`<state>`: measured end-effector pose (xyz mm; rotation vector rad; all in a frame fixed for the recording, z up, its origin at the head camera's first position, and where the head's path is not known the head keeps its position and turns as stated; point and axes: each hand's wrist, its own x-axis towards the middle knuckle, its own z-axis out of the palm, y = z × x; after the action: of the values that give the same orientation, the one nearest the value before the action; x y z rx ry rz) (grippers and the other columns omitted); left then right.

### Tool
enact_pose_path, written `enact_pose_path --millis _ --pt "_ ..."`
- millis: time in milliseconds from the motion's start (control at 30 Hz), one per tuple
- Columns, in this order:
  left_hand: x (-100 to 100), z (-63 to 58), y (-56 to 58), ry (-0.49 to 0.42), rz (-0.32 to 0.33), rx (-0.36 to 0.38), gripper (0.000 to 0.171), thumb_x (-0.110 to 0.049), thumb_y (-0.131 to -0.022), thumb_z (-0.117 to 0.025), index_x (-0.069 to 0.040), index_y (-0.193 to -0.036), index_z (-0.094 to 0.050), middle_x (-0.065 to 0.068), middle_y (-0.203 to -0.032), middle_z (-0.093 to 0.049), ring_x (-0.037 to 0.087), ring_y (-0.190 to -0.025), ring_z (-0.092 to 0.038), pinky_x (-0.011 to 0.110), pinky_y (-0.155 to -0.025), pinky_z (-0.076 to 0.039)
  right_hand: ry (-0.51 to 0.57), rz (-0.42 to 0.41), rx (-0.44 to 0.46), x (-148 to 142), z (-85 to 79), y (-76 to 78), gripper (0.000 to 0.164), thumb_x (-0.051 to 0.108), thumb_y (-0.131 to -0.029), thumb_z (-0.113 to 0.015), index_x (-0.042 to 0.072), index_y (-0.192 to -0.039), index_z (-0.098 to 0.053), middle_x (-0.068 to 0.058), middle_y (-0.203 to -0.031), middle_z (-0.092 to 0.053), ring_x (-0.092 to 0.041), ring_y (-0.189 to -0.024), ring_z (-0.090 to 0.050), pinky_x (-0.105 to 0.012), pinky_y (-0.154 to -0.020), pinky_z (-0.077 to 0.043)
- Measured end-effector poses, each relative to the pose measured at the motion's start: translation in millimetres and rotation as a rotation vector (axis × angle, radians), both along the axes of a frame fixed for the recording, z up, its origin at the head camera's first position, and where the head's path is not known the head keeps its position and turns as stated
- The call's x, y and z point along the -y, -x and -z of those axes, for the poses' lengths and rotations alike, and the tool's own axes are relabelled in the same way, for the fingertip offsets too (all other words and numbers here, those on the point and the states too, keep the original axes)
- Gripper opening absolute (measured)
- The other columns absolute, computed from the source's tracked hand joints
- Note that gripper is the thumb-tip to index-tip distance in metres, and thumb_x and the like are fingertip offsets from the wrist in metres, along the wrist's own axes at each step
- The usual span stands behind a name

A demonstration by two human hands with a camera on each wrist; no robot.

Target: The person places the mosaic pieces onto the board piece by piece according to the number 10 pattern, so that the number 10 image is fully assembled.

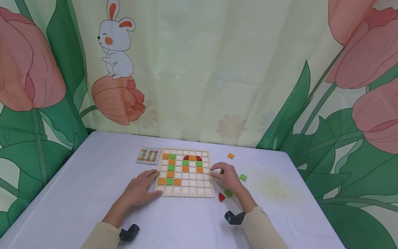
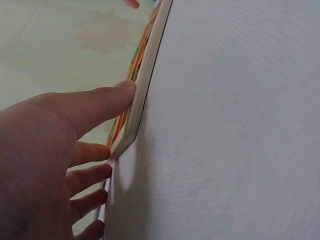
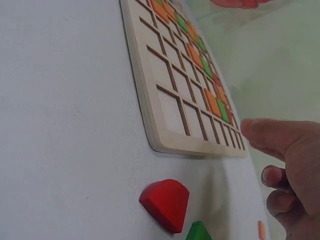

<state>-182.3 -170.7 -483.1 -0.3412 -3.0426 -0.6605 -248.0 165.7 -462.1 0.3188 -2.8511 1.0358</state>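
A wooden grid board (image 1: 186,195) lies on the table, with orange, green and red tiles set in some of its cells. My left hand (image 1: 140,189) rests along its left side, the thumb touching the edge near the front corner and the fingers spread further back. Beside the right edge hovers my right hand (image 1: 226,175), thumb and index finger brought near each other, the other fingers loosely bent. No tile shows between those fingertips in the right wrist view. A red quarter-round tile (image 3: 167,202) and a green tile (image 1: 228,193) lie below that hand.
A small pattern card (image 1: 148,156) sits against the board's back left. Right of the board are a loose orange tile (image 1: 230,156) and another green tile (image 1: 243,177). A white cloth covers the table (image 1: 186,224); a printed curtain (image 1: 199,86) hangs behind it.
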Motion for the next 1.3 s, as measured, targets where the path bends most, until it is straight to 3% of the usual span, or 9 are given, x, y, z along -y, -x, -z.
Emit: enact_pose_path --millis 300,700,1033,1300 --pt "4.4 2.5 1.3 0.007 -0.008 -0.016 0.079 -0.049 -0.082 -0.070 -0.010 -0.145 -0.043 0.013 -0.150 -0.042 0.037 -0.139 -0.036 0.065 -0.104 -0.035 0.020 0.045 0.018 -13.5 -6.6 -17.6 0.016 0.015 -0.082 -0.077 0.018 -0.098 -0.076 0.003 -0.103 -0.071 -0.015 -0.071 -0.050 -0.020 -0.059 -0.043" --pt "5.5 0.5 0.4 -0.015 -0.006 0.007 0.078 -0.048 -0.082 -0.070 -0.010 -0.146 -0.043 0.014 -0.151 -0.041 0.039 -0.139 -0.035 0.067 -0.105 -0.033 0.014 0.098 0.016 -37.5 -1.7 -38.3 0.015 0.012 -0.082 -0.077 0.017 -0.096 -0.076 0.001 -0.100 -0.071 -0.013 -0.070 -0.050 -0.017 -0.059 -0.044" --pt "4.8 1.8 2.4 -0.017 0.008 -0.014 0.078 -0.048 -0.082 -0.071 -0.010 -0.145 -0.043 0.015 -0.150 -0.042 0.039 -0.139 -0.035 0.067 -0.104 -0.034 0.046 0.037 0.072 -57.7 4.2 -52.2 0.018 0.010 -0.080 -0.078 0.017 -0.097 -0.076 0.002 -0.094 -0.071 -0.013 -0.070 -0.051 -0.019 -0.059 -0.044" --pt "1.8 1.4 2.3 -0.018 0.021 -0.022 0.077 -0.046 -0.082 -0.071 -0.009 -0.145 -0.044 0.015 -0.149 -0.042 0.039 -0.138 -0.036 0.067 -0.103 -0.034 0.008 -0.040 0.090 -68.8 11.5 -59.0 0.027 0.006 -0.077 -0.079 0.016 -0.102 -0.075 -0.001 -0.108 -0.072 -0.012 -0.075 -0.052 -0.018 -0.061 -0.044"
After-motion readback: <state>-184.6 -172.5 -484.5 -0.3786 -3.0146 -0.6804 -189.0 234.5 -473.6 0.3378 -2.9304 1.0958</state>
